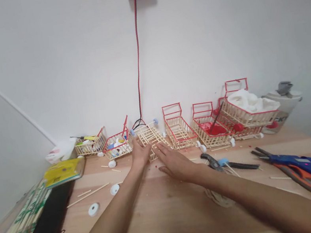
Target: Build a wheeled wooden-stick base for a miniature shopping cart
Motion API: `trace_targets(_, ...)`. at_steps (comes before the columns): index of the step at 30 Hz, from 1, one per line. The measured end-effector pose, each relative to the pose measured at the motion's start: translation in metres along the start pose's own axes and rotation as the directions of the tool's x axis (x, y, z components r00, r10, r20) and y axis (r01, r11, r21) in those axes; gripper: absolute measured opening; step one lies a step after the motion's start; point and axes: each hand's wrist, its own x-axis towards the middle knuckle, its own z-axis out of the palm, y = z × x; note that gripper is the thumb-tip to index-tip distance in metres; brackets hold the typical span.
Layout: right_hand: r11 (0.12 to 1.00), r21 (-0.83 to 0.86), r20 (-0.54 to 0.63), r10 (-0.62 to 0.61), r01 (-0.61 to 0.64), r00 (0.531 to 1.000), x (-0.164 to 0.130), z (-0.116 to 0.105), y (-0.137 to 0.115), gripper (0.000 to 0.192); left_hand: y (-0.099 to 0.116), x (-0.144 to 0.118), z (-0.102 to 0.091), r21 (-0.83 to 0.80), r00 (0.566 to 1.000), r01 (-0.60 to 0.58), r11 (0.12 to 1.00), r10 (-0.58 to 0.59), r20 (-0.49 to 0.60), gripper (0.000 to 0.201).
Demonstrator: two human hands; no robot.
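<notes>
A miniature shopping cart of thin wooden sticks (149,134) leans tilted near the wall, its slatted side facing up. Blue wheels show at its far end. My left hand (140,153) grips the cart's left edge, with the thumb toward the near end and the other fingers partly hidden. My right hand (177,163) lies with stretched fingers against the near right part of the cart, thumb apart. Beside it on the right stands a similar cart with red trim (179,131). To the left is a red-trimmed cart holding small coloured items (118,148).
More carts stand along the wall, one with red contents (213,128), another with white cloth (251,103). Pliers (211,161), a blue glue gun (305,164), white wheels (93,209), loose sticks (89,194), a black phone-like slab (51,217) and a yellow packet (63,172) lie around.
</notes>
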Motion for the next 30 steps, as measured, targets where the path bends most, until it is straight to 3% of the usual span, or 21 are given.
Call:
trace_targets(9, 0.999, 0.043, -0.048, -0.006, 0.008, 0.999, -0.006, 0.001, 0.000, 0.064, 0.001, -0.007, -0.007, -0.149, 0.997, 0.052, 0.987, -0.043, 0.059, 0.059)
trace_targets(13, 1.000, -0.014, -0.095, 0.004, -0.005, 0.995, -0.013, -0.002, -0.009, 0.062, 0.008, -0.019, -0.014, -0.225, 0.992, 0.080, 0.971, -0.056, 0.111, 0.065)
trace_targets(20, 0.996, -0.086, -0.092, 0.002, -0.010, 0.996, -0.046, -0.009, -0.050, 0.062, 0.022, -0.061, -0.051, -0.305, 0.964, 0.148, 0.941, -0.069, 0.256, 0.072)
trace_targets(24, 0.998, -0.055, -0.027, 0.024, -0.026, 0.999, -0.070, -0.003, -0.079, 0.063, 0.022, -0.090, -0.077, -0.306, 0.940, 0.210, 0.928, -0.106, 0.323, 0.074)
trace_targets(27, 0.999, -0.029, 0.038, 0.033, -0.032, 0.999, -0.080, 0.002, -0.095, 0.065, 0.018, -0.106, -0.089, -0.284, 0.937, 0.225, 0.932, -0.127, 0.327, 0.074)
trace_targets(30, 0.999, -0.032, 0.012, 0.025, -0.024, 1.000, -0.083, 0.005, -0.102, 0.062, 0.013, -0.116, -0.093, -0.246, 0.949, 0.178, 0.953, -0.100, 0.300, 0.072)
